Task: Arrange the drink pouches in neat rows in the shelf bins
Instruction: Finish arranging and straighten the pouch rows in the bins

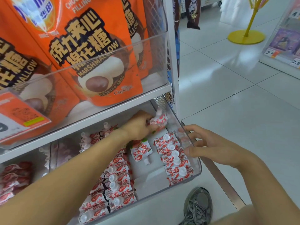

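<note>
A clear plastic shelf bin (197,169) on the lower shelf holds red-and-white drink pouches with white caps. One row (174,157) stands along its right wall, and another row (113,184) runs along the left side. A single pouch (141,151) lies flat, cap toward me, in the gap between them. My left hand (138,125) reaches deep into the back of the bin and grips a pouch (159,120) held upright. My right hand (206,146) rests on the bin's right rim, with the fingers spread over the wall and the thumb near the right row.
Above, a clear bin holds large orange marshmallow bags (90,51). A neighbouring bin at the lower left holds more red pouches (14,177). A white shelf post (172,46) stands to the right. My shoe (198,207) is on the white tiled floor, and a yellow stand (246,36) is beyond.
</note>
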Tool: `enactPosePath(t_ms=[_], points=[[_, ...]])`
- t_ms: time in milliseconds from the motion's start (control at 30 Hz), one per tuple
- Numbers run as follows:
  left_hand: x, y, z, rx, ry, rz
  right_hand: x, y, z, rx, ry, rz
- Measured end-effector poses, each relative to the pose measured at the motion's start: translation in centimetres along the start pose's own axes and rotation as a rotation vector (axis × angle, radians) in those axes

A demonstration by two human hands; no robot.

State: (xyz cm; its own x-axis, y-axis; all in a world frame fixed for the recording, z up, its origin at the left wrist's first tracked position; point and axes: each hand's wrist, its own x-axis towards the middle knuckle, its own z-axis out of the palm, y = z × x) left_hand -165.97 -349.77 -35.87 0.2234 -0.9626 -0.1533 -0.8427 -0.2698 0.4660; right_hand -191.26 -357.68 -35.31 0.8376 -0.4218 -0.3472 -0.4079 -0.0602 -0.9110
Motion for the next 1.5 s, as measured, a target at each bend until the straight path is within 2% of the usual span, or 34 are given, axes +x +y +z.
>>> enactPosePath(t_ms=[67,233,300,467,600,733,900,1000,1100,1167,1300,1500], points=[[-0.2,-0.3,0.9,-0.031,-0.169,-0.055,-0.1,-0.1,0.1,-0.004,-0.003,0.002],[-0.2,-1.3,1.3,-0.169,-0.376,-0.011,0.0,-0.4,0.1,-0.035,0.005,0.016],[-0.3,-1.5,0.8,-0.063,-0.426,0.026,0.1,-0.4,0.2,-0.042,0.005,0.018],[-0.3,-3.1,-1.7,0.337,-0.192,0.083,0.3,-0.2,0.4,-0.052,0.050,-0.020],[-0.2,-4.1,-1.5,0.532,-0.302,-0.098,0.8,-0.5,0.8,-0.030,0.128,-0.033],[0.1,-3.2,-1.0,0.637,-0.224,-0.067,1.1,-0.4,0.8,-0.037,0.136,-0.018],[-0.2,-2.8,-2.6,0.420,-0.193,-0.048,1.2,0.0,0.7,-0.015,0.118,-0.015],[-0.6,-3.0,-3.5,0.084,-0.179,-0.023,1.3,0.0,0.7,0.000,0.122,-0.017],[-0.6,-2.0,-3.3,-0.295,-0.007,-0.141,1.3,0.1,0.6,0.000,0.122,-0.014],[-0.4,-1.4,-3.1,-0.451,0.091,-0.159,1.2,0.1,0.7,-0.019,0.120,-0.007],[0.3,-0.9,-1.1,-0.095,0.002,-0.054,1.2,0.1,0.8,-0.042,0.121,-0.014],[2.2,-0.5,-0.2,0.082,-0.140,0.022,1.3,0.5,0.7,-0.022,0.114,-0.027]])
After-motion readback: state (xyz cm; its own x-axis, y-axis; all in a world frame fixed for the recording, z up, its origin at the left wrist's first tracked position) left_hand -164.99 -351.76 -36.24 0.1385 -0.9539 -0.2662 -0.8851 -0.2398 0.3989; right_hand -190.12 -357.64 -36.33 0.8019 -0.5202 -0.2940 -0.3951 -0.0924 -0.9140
